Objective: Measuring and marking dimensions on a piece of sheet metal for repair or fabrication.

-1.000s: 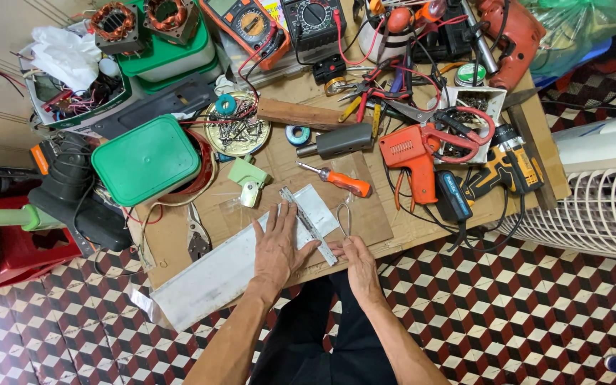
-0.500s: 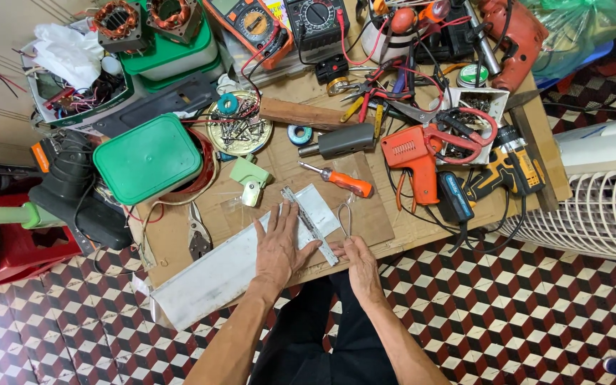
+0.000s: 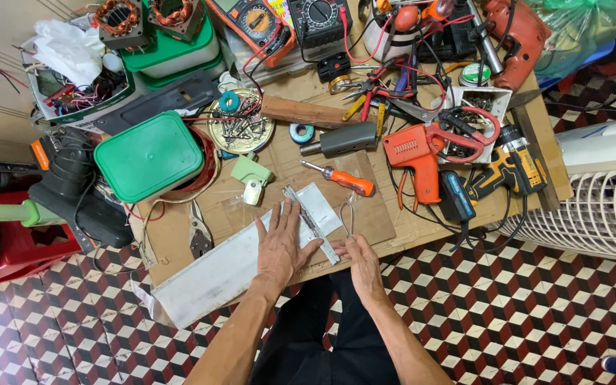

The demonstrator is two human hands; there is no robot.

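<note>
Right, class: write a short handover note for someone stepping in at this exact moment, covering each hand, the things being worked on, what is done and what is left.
Left hand: flat, palm down, pressing the long white sheet.
Right hand: at the near end of the metal ruler, fingers on it.
The ruler lies slantwise across the sheet's right end, on the cardboard mat.
Done: sheet laid out, ruler placed.
Left: no mark or cut shows yet. An orange screwdriver lies just beyond.

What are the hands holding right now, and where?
Left hand lies flat on the long white strip; right hand pinches the metal ruler at its near end.
</note>
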